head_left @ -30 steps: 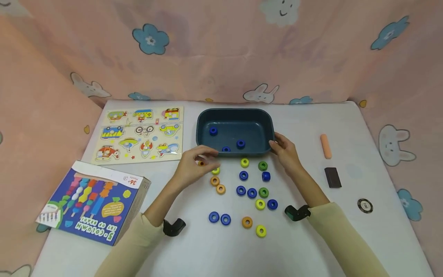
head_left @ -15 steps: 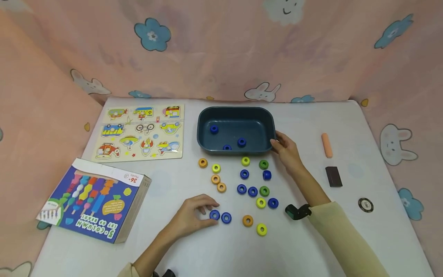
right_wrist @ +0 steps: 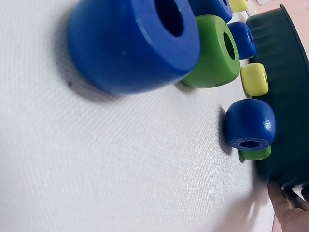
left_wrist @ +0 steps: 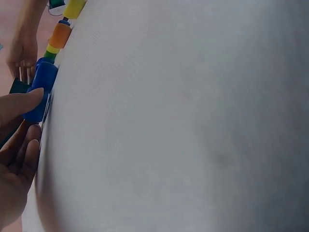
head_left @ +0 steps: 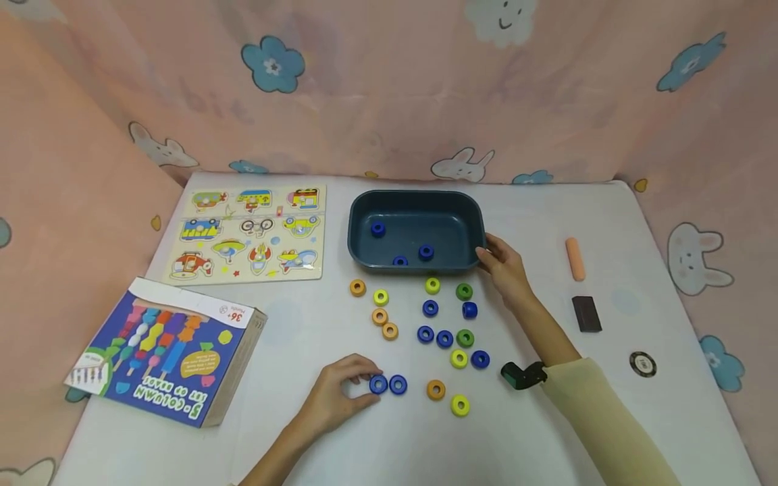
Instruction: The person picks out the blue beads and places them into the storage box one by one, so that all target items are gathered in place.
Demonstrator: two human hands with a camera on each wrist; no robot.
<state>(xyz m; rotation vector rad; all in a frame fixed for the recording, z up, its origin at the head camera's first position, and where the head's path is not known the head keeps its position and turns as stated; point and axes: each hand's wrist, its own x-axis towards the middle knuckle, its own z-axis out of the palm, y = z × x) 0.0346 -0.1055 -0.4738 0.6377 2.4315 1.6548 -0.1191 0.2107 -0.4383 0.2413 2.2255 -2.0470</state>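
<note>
Left hand (head_left: 340, 391): thumb and forefinger drawn narrow, pinched on the sides of 1 blue bead (head_left: 378, 392), flat on the white tabletop (head_left: 523, 439), hole upward. Just to the right of it, 1 further blue bead (head_left: 398, 393), likewise flat.

Right hand (head_left: 507, 270): at the near right corner of 1 dark teal tray (head_left: 358, 253), corner held between thumb and curled fingers. Inside the tray, well spread: 3 blue beads (head_left: 426, 258) — the nearest partly hidden by the near wall.

Between tray and left hand, and rightward, loose on the tabletop: 4 orange beads (head_left: 435, 397), 4 yellow beads (head_left: 460, 413), 2 green beads (head_left: 464, 345), 5 more blue beads (head_left: 480, 366) — 1 of these tipped on its side.

Left of the tray: 1 picture puzzle board (head_left: 243, 260); nearer, 1 printed bead-set box (head_left: 164, 354).

Far right, in a loose row: 1 orange stick (head_left: 575, 259), 1 dark brown block (head_left: 586, 314), 1 black-and-white chip (head_left: 643, 364).

Behind: pink curtain (head_left: 377, 81), with flowers and rabbits.
</note>
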